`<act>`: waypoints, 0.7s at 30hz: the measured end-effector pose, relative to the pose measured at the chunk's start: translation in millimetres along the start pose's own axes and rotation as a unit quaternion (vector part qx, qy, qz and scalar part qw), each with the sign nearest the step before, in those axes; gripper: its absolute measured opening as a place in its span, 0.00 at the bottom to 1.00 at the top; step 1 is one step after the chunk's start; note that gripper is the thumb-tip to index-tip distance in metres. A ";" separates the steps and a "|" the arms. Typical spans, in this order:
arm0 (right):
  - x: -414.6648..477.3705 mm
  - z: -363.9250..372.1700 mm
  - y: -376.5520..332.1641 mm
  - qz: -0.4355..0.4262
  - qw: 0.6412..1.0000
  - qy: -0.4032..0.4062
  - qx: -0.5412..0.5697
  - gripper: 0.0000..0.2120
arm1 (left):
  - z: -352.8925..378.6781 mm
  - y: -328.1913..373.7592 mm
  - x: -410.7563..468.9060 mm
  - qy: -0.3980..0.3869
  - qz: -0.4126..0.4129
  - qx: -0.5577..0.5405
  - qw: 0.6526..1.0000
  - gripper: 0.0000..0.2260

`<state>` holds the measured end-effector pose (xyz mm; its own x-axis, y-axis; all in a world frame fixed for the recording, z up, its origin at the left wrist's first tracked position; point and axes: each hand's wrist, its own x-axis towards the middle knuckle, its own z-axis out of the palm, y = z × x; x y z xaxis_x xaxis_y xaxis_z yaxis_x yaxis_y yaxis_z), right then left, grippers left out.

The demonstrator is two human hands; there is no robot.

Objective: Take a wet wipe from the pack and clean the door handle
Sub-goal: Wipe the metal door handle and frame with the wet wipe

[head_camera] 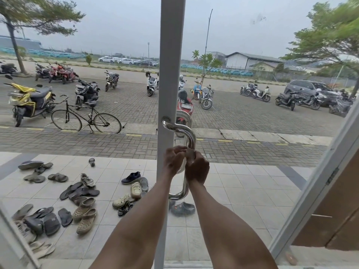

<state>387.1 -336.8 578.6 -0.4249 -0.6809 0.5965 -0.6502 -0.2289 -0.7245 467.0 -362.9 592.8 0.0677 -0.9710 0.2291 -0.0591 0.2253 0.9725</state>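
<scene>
We see a polished chrome door handle point(189, 133), round tube w/ curved ends, mounted on a matte white door frame point(171, 55); long axis runs vertical. Both forearms reach fwd, bare. Left hand point(173, 160) curls fingers toward the tube's mid section; right hand point(197, 169) just beside it, grip closed round the tube. Something pale shows betw. the hands, poss. a wipe; can't tell. Handle extends above & below both grips.

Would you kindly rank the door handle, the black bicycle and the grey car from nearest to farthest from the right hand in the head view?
1. Door handle: under the right hand.
2. Black bicycle: left, outside.
3. Grey car: far right.
</scene>
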 end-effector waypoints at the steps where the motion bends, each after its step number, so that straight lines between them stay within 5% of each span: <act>1: 5.1 0.0 -3.9 -0.001 1.000 0.004 0.000 0.10 | -1.3 2.2 -0.6 0.005 0.009 0.015 1.000 0.20; 10: 17.5 3.6 -14.9 -0.004 1.000 0.015 0.004 0.15 | -2.3 20.0 0.1 -0.009 0.003 -0.011 1.000 0.17; 15: -1.3 8.8 3.0 0.036 0.998 -0.042 -0.042 0.11 | -1.6 14.9 -7.9 -0.040 -0.028 -0.054 0.997 0.20; 21: 14.7 7.1 2.5 0.020 0.996 -0.061 -0.054 0.10 | -2.2 28.2 -12.0 -0.031 -0.045 -0.105 0.993 0.09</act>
<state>383.7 -352.3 583.2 -0.3766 -0.7684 0.5175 -0.7014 -0.1284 -0.7011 466.7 -344.8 617.5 0.0012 -0.9894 0.1451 0.1540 0.1436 0.9776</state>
